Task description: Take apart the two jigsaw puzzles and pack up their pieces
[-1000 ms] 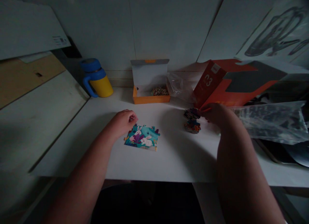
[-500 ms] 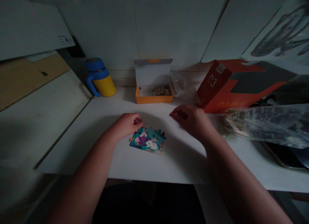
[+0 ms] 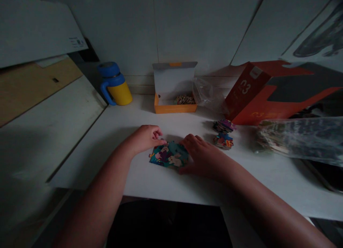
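A partly joined jigsaw puzzle [image 3: 171, 156] with white rabbits on teal and purple lies flat on the white table. My left hand [image 3: 147, 136] is at its upper left corner, fingers curled and the thumb tip on the puzzle's edge. Around the right edge, my right hand [image 3: 202, 154] grips the puzzle between the thumb below and the fingers above, hiding that side. Just beyond the right hand sit two small piles of loose puzzle pieces, one purple [image 3: 224, 126] and one blue and orange [image 3: 224, 141].
An open orange box [image 3: 175, 109] holding more pieces stands at the back, with a clear plastic bag [image 3: 210, 96] beside it. A blue and yellow mug [image 3: 116, 85] is at back left. On the right are a large red box [image 3: 257, 94] and a plastic-wrapped bundle [image 3: 302, 137].
My right hand has moved left and down onto the puzzle's right side, uncovering the two piles of pieces. My left hand remains at the upper left corner. The view has shifted slightly.
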`<state>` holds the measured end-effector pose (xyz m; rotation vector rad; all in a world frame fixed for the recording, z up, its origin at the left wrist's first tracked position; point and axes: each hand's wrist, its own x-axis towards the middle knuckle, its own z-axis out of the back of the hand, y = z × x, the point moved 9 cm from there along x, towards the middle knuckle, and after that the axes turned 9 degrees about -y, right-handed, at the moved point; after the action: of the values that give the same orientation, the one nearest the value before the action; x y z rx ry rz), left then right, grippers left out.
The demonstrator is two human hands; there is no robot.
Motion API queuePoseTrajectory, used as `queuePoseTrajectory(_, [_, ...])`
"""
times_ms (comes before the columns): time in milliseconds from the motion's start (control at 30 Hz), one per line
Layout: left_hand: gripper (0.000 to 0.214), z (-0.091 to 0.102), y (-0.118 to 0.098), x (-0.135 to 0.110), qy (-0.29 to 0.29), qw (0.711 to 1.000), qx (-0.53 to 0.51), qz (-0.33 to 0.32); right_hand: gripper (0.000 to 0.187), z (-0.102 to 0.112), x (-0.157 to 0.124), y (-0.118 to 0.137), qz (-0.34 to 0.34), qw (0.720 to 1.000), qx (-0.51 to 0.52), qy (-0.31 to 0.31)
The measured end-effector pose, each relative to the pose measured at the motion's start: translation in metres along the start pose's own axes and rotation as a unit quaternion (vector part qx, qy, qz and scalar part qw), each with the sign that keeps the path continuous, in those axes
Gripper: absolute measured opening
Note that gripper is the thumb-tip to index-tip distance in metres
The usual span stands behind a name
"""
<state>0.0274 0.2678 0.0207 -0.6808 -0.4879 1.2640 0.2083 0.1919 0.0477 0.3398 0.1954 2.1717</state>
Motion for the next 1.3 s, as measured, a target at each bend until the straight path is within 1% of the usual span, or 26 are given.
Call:
queuePoseTrajectory(67, [0.038,0.000,-0.006,0.000,0.001,1.000,0.016,-0.022,0.078,0.001,-0.001,-0.006,-0.009,1.000,0.019,0.013])
queuePoseTrajectory(167, [0.037,0.003,-0.022,-0.002,-0.014,0.993,0.067,-0.101,0.080,0.002,-0.002,-0.023,-0.042,0.998,0.036,0.035])
queuePoseTrajectory(233, [0.042,0.003,-0.030,-0.004,-0.024,0.985,0.093,-0.143,0.081,0.003,-0.001,-0.036,-0.067,0.996,0.038,0.044])
queuePoseTrajectory(267, [0.047,0.002,-0.032,-0.005,-0.023,0.983,0.101,-0.153,0.082,0.003,0.000,-0.041,-0.075,0.995,0.039,0.047])
queuePoseTrajectory(400, [0.062,-0.002,-0.034,-0.007,-0.019,0.979,0.112,-0.171,0.086,-0.001,0.003,-0.052,-0.086,0.993,0.054,0.063])
queuePoseTrajectory(567, [0.055,-0.007,-0.035,-0.007,-0.008,0.979,0.105,-0.172,0.094,0.000,0.005,-0.049,-0.103,0.990,0.064,0.065])
queuePoseTrajectory(633, [0.055,-0.009,-0.035,-0.006,-0.008,0.980,0.102,-0.171,0.093,0.002,0.004,-0.046,-0.111,0.989,0.071,0.066])
queuePoseTrajectory(733, [0.056,-0.010,-0.032,-0.004,-0.004,0.981,0.099,-0.167,0.086,0.005,0.002,-0.042,-0.119,0.987,0.081,0.074])
queuePoseTrajectory(800, [0.057,-0.011,-0.031,-0.004,-0.001,0.982,0.095,-0.165,0.082,0.006,0.002,-0.038,-0.106,0.987,0.094,0.073])
queuePoseTrajectory(900, [0.057,-0.011,-0.031,-0.004,0.004,0.984,0.085,-0.158,0.063,0.007,0.004,-0.034,-0.082,0.988,0.110,0.071])
queuePoseTrajectory(967, [0.057,-0.012,-0.031,-0.006,0.011,0.986,0.074,-0.148,0.049,0.008,0.006,-0.036,-0.090,0.988,0.102,0.069])
queuePoseTrajectory(1067, [0.060,-0.013,-0.029,-0.007,0.020,0.990,0.054,-0.131,0.034,0.010,0.009,-0.040,-0.116,0.988,0.086,0.053])
queuePoseTrajectory(1167, [0.066,-0.014,-0.026,-0.006,0.022,0.992,0.050,-0.117,0.020,0.012,0.012,-0.040,-0.125,0.986,0.110,0.030])
queuePoseTrajectory(1233, [0.071,-0.015,-0.026,-0.005,0.023,0.991,0.059,-0.115,0.017,0.016,0.014,-0.040,-0.126,0.983,0.134,0.011])
queuePoseTrajectory(1300, [0.070,-0.015,-0.028,-0.005,0.027,0.989,0.074,-0.127,0.016,0.020,0.015,-0.040,-0.129,0.981,0.144,-0.009])
